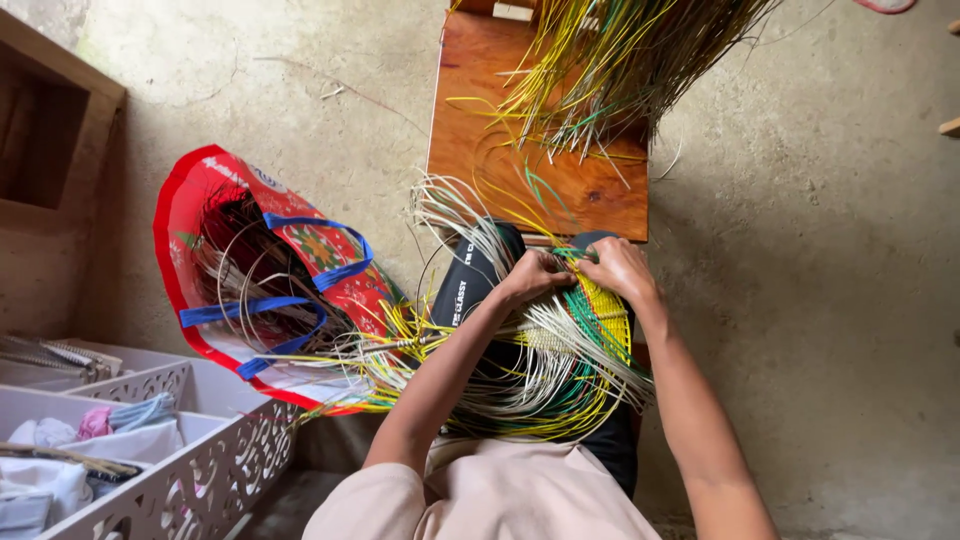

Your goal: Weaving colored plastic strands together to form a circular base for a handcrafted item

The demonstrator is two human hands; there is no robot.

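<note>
Head view is looking straight down on a person sitting over a piece of weaving, a panel of yellow, green and white strips lying in the lap. Both hands are meeting at the panel's top edge, close together and almost touching. The left hand is curling its fingers shut on the white strips where they are entering the weave, and the right hand is closing over the green and yellow edge just beside it. Loose ends of the strips are fanning out below the hands and spilling across the lap toward the left. A dark form is showing under the weaving on the left side.

Beyond the hands, a wooden tabletop is carrying a bundle of yellow and green strips that is hanging over its far end. On the concrete floor to the left, a red bag with blue handles is standing open, holding coils of pale and dark strips. A white cut-out crate with folded cloths inside is sitting at the lower left corner.
</note>
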